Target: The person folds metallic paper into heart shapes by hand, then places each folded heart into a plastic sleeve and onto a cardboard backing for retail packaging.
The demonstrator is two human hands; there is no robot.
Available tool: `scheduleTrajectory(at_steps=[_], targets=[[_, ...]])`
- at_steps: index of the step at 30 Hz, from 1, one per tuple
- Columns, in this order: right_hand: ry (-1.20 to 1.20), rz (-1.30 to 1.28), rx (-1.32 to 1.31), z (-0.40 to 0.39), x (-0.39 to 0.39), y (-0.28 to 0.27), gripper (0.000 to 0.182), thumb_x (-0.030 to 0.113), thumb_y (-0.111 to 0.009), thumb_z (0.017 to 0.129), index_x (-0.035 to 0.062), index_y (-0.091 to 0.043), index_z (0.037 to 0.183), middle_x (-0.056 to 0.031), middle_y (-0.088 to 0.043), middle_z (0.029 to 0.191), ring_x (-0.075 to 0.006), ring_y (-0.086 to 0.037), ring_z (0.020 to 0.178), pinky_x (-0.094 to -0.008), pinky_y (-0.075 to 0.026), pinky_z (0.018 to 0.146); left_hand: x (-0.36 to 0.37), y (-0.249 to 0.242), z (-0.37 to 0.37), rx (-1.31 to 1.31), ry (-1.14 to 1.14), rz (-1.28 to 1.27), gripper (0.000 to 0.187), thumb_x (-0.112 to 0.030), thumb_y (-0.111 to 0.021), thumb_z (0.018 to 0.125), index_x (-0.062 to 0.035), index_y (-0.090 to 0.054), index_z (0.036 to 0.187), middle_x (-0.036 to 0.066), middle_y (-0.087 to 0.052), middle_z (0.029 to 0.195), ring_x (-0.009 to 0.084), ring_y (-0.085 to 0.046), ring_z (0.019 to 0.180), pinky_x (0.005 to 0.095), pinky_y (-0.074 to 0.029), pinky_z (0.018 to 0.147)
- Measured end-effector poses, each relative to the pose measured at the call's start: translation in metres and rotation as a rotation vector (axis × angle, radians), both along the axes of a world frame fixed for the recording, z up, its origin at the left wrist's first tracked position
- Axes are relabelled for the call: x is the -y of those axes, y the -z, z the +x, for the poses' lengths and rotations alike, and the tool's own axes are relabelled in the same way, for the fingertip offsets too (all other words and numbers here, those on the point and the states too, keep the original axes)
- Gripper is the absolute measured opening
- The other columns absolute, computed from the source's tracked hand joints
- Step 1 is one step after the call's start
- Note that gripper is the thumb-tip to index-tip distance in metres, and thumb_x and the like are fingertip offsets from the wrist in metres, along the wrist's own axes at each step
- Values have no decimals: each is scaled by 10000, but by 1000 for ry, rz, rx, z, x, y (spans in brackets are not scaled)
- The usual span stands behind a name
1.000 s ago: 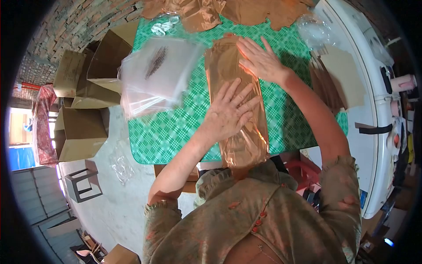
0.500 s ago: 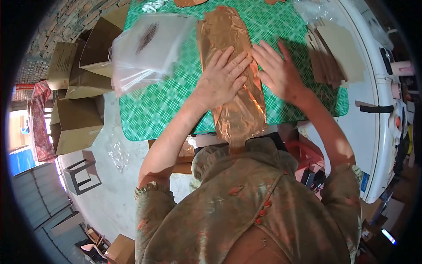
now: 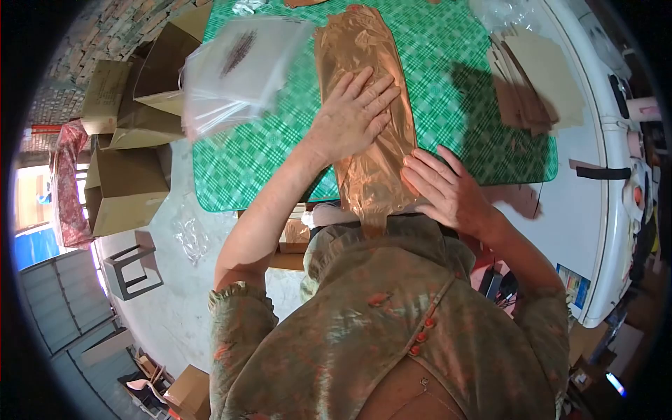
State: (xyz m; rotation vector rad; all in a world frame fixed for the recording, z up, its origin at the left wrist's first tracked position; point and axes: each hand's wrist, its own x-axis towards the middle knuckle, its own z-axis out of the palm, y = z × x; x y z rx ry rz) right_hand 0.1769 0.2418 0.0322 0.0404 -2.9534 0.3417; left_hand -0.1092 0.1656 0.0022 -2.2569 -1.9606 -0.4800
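Note:
A long, shiny copper-coloured plastic wrapper lies flat and creased on the green checked tablecloth, its narrow near end hanging toward my lap. What, if anything, is inside it cannot be made out. My left hand rests palm down across its middle, fingers spread. Against its lower right edge lies my right hand, fingers stretched out and touching the wrapper. Left of the wrapper is a stack of clear plastic bags with a dark printed mark.
Brown paper sheets are piled at the table's right, beside a white appliance. Crumpled clear plastic lies at the far right. Open cardboard boxes and a small grey frame stand on the floor at left.
My right hand has slid down along the wrapper's right edge toward me. That edge looks smoother and straighter now. My left hand has stayed nearly in place.

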Motion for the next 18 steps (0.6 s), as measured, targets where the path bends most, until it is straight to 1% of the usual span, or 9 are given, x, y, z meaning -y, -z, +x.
scheduleTrajectory(at_steps=[2,5,6,9,10,13,14,17,18], targets=[[22,7,-115,-9,-2,6,706,224,-822,772,0,-621,1410,-151,-599,1491,-313,-516,1444,-512,-350,1243,0,1,-1,10,5,-5,550,-315,-500,1107,-131,-448,1622,87,-437,1672,356,-285,1596,488,-220,1314],[-2,-29,-224,-21,-2,6,586,184,-805,762,-1,-682,1305,-142,-661,1390,-316,-581,1365,-493,-437,1189,0,-2,-2,41,20,0,550,-311,-502,1105,-138,-448,1624,86,-436,1674,362,-281,1596,487,-212,1317],[-5,-30,-278,-26,1,5,503,129,-782,749,-3,-717,1230,-146,-682,1344,-319,-602,1337,-466,-491,1144,0,-2,-3,45,25,5,558,-308,-504,1103,-143,-435,1632,83,-428,1680,362,-278,1597,486,-205,1320],[19,-110,-299,-32,1,6,457,62,-746,759,-11,-725,1210,-149,-687,1321,-324,-610,1320,-427,-518,1116,0,-1,-4,58,15,-25,561,-303,-505,1102,-148,-430,1636,78,-414,1691,363,-272,1600,484,-198,1323],[33,-90,-295,-34,-1,4,433,8,-705,776,-16,-725,1208,-145,-687,1308,-326,-615,1306,-408,-534,1098,0,-1,-4,65,13,-36,561,-314,-496,1105,-152,-430,1638,73,-405,1698,357,-257,1608,482,-181,1327],[74,-103,-327,-40,-6,2,420,-1,-685,801,-19,-719,1219,-140,-686,1308,-322,-611,1309,-423,-525,1114,0,-3,-4,93,1,-72,557,-330,-482,1110,-154,-436,1637,71,-399,1703,347,-238,1617,478,-158,1333],[88,-93,-331,-42,-8,1,409,-6,-671,823,-11,-718,1229,-132,-684,1310,-316,-606,1313,-420,-532,1094,0,-3,-4,96,-1,-80,558,-334,-476,1113,-156,-432,1640,70,-395,1706,344,-233,1620,476,-152,1335],[84,-34,-353,-53,-14,-3,400,-11,-666,843,3,-717,1239,-129,-683,1313,-314,-603,1313,-424,-540,1063,-1,-3,-4,116,-5,-107,560,-344,-459,1121,-157,-421,1647,69,-384,1713,338,-217,1626,472,-136,1338],[85,-27,-356,-57,-18,-1,395,-1,-681,850,23,-720,1242,-117,-687,1308,-306,-608,1299,-427,-542,1039,-1,-3,-5,125,-6,-116,560,-344,-454,1123,-156,-417,1649,69,-380,1715,337,-213,1627,470,-133,1339]])
